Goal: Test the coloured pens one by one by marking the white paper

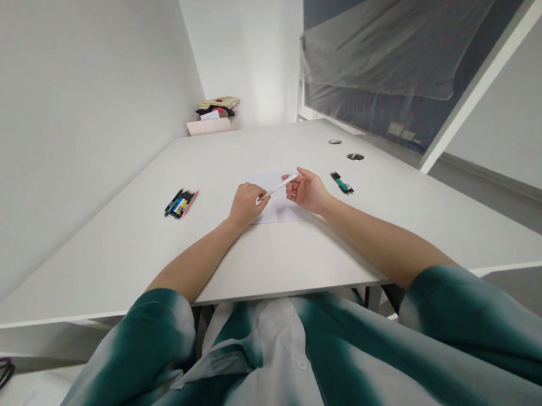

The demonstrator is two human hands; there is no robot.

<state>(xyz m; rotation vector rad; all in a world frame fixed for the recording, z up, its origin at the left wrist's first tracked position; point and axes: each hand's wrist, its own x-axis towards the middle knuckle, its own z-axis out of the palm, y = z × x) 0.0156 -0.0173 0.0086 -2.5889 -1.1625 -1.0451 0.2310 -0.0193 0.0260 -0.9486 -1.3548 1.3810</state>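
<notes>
A slim white pen (276, 188) is held between my two hands, slanting up toward the right. My left hand (246, 203) pinches its lower left end with thumb and fingers. At the upper right end, the fingertips of my right hand (309, 191) are closed on it, palm turned partly upward. Beneath both hands lies a sheet of white paper (282, 213) on the table. To the left is a bunch of pens (180, 204), mostly dark with some green, blue, yellow and pink. A smaller group of green and black pens (342, 183) lies right of my right hand.
The white table (277, 260) reaches from my body to the far wall. A pale box (209, 125) with cloth and other items stands at its far left end. Two round grommets (355, 156) sit along the right side. A plastic-covered dark panel (375, 43) rises at right.
</notes>
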